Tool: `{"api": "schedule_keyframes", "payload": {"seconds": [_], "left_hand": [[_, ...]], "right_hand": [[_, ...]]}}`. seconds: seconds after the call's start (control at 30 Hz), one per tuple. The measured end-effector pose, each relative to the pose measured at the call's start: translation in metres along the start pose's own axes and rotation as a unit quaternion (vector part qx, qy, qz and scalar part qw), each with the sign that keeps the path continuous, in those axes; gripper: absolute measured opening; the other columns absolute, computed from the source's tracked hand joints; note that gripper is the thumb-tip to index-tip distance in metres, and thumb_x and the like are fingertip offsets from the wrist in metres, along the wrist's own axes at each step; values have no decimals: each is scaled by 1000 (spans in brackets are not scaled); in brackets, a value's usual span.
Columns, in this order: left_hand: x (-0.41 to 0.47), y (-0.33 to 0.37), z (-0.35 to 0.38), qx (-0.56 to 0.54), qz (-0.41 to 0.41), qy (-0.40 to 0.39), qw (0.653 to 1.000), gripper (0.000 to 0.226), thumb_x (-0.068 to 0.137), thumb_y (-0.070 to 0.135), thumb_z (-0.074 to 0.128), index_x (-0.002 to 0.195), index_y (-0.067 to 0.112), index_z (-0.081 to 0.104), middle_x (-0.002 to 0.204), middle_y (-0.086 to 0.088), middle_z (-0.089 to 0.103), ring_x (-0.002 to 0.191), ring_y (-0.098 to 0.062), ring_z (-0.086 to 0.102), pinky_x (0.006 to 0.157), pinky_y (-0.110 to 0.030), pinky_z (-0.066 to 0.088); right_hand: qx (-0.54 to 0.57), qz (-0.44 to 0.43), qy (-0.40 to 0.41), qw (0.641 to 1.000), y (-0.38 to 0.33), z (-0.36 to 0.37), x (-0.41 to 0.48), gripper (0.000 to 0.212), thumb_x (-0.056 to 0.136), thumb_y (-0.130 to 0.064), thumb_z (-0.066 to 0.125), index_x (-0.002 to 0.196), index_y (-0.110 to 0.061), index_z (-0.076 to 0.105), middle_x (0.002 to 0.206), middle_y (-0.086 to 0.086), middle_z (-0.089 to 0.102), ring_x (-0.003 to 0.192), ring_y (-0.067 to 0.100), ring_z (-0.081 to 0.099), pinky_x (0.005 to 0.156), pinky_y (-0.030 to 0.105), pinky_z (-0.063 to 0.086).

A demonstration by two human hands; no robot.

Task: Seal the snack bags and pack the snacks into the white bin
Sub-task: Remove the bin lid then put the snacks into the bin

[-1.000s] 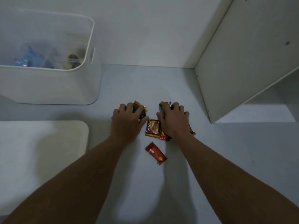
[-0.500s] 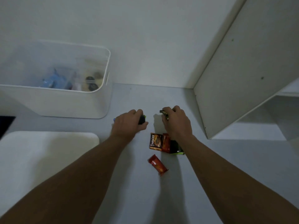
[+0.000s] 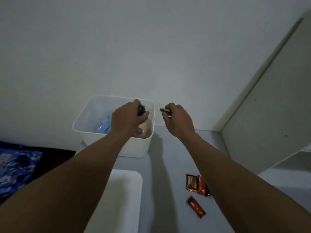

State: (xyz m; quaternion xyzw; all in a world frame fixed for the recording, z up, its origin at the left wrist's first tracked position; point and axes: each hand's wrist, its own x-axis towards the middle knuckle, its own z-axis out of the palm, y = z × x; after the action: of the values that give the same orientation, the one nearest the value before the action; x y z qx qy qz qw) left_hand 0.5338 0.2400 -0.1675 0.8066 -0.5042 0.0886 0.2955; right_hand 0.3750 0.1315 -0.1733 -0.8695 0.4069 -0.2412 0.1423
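— Status against the prior second?
— Both hands are off the floor. The left hand (image 3: pixel 127 117), closed around a dark snack packet (image 3: pixel 141 110), is now over the open white bin (image 3: pixel 134 148).
— The right?
— The right hand (image 3: pixel 178 121) is raised beside the bin, gripping a dark packet with a gold end (image 3: pixel 165 110). The Nextar packet (image 3: pixel 191 183) is now uncovered.
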Motion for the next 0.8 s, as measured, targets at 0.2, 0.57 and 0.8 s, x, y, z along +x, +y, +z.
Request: {"api": "schedule_keyframes", "payload": {"seconds": [0.2, 0.57, 0.8], "left_hand": [[28, -72, -17, -27, -39, 33, 998, 35, 88, 52, 59, 96, 18, 60, 89, -5, 70, 77, -25, 64, 66, -37, 51], [43, -107, 13, -80, -65, -22, 994, 35, 87, 54, 59, 98, 20, 61, 89, -4, 70, 81, -26, 64, 65, -31, 43], [43, -75, 47, -126, -41, -81, 988, 31, 87, 52, 61, 94, 22, 59, 86, -1, 69, 82, -24, 62, 64, -30, 39]], "right_hand": [[22, -16, -45, 999, -65, 55, 30, 26, 98, -38, 53, 117, -22, 56, 106, 6, 58, 90, 24, 58, 75, 36, 51], [-10, 26, -67, 997, -61, 99, 30, 43, 101, -43, 39, 125, -18, 64, 136, 8, 54, 125, 26, 51, 103, 41, 43], [-88, 102, -225, 965, -28, 87, 24, 64, 105, -48, 10, 158, -12, 14, 165, 5, 14, 153, 22, 5, 122, 52, 7]]}}
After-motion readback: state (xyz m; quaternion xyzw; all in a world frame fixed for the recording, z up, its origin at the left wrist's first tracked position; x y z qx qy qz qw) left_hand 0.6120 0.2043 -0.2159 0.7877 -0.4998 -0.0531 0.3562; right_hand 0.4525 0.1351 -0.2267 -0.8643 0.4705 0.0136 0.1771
